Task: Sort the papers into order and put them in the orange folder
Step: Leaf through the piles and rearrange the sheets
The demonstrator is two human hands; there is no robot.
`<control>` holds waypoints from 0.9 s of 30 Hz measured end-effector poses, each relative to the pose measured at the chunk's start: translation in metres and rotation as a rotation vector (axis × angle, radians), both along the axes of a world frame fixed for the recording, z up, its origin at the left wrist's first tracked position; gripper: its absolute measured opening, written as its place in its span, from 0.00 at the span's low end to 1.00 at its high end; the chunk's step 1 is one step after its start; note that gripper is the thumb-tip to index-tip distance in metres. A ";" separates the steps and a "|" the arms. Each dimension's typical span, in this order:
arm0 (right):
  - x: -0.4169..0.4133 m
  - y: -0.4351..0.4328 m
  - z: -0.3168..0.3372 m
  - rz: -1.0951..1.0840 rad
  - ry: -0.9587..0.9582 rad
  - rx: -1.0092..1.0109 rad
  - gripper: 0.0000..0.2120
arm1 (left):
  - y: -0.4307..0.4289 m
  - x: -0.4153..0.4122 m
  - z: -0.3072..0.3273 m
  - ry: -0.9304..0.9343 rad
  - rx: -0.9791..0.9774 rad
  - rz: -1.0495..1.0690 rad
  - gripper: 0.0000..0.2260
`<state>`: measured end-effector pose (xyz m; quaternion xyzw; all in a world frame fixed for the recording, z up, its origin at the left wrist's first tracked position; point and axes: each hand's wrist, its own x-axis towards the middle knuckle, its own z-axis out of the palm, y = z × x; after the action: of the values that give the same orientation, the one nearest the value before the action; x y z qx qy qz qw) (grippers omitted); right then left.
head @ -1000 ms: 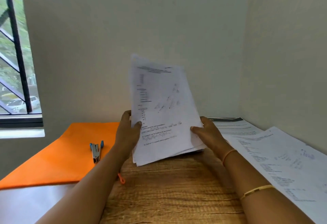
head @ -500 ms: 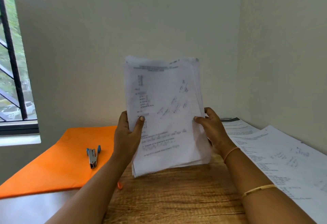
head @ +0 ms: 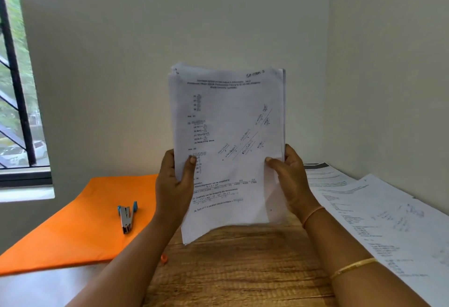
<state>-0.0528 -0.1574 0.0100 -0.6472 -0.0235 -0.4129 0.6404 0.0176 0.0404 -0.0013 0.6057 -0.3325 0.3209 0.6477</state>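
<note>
A stack of printed white papers [head: 228,136] stands upright in front of me, lifted just above the wooden table [head: 238,265]. My left hand [head: 173,185] grips its left edge, thumb on the front sheet. My right hand [head: 289,180] grips the right edge the same way. The orange folder [head: 73,229] lies shut and flat on the table to the left, beside my left forearm.
A small blue and metal stapler [head: 126,217] lies on the orange folder. More printed sheets [head: 379,224] are spread along the table's right side against the wall. A window with black bars [head: 17,88] is at the far left.
Both hands have raised the stack from a backward tilt on the table to upright and squared its edges. The sheets now line up more evenly.
</note>
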 end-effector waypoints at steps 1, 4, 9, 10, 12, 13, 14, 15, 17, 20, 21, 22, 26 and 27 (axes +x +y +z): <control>-0.001 0.000 0.001 0.015 -0.013 0.016 0.13 | 0.000 0.000 0.001 0.011 -0.022 -0.022 0.04; 0.000 0.000 -0.002 0.045 0.077 0.038 0.11 | 0.002 0.002 0.001 0.187 -0.012 -0.138 0.08; -0.002 0.004 -0.003 0.016 0.072 0.022 0.12 | 0.001 0.001 0.000 0.341 -0.012 -0.246 0.12; -0.002 0.003 -0.002 0.017 0.055 0.023 0.12 | 0.001 0.001 0.001 0.349 -0.034 -0.253 0.10; -0.001 0.002 -0.003 0.022 0.086 0.004 0.11 | 0.001 0.003 0.000 0.377 -0.017 -0.262 0.07; -0.001 0.002 -0.006 0.021 0.126 -0.012 0.10 | 0.001 0.004 -0.002 0.406 0.020 -0.266 0.07; 0.000 0.002 -0.008 0.019 0.161 -0.023 0.10 | 0.000 0.004 -0.004 0.438 0.055 -0.267 0.07; 0.001 0.002 -0.010 0.017 0.180 -0.025 0.10 | 0.000 0.005 -0.005 0.461 0.078 -0.264 0.09; 0.001 0.002 -0.010 0.022 0.166 -0.018 0.11 | -0.001 0.006 -0.006 0.463 0.085 -0.241 0.09; 0.002 0.002 -0.008 0.031 0.128 -0.014 0.11 | 0.000 0.010 -0.005 0.441 0.038 -0.209 0.08; 0.002 0.002 -0.009 0.032 0.143 -0.015 0.11 | 0.000 0.011 -0.006 0.443 0.046 -0.202 0.08; 0.003 0.002 -0.010 0.030 0.171 -0.022 0.10 | 0.001 0.011 -0.008 0.449 0.072 -0.194 0.08; 0.004 0.001 -0.016 0.021 0.228 -0.037 0.09 | 0.002 0.013 -0.013 0.482 0.116 -0.196 0.09; 0.004 0.001 -0.015 0.025 0.224 -0.036 0.09 | 0.002 0.012 -0.013 0.481 0.117 -0.192 0.09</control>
<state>-0.0488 -0.1560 -0.0053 -0.7003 0.0326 -0.3294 0.6325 0.0301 0.0419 -0.0144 0.6668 -0.2428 0.0851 0.6994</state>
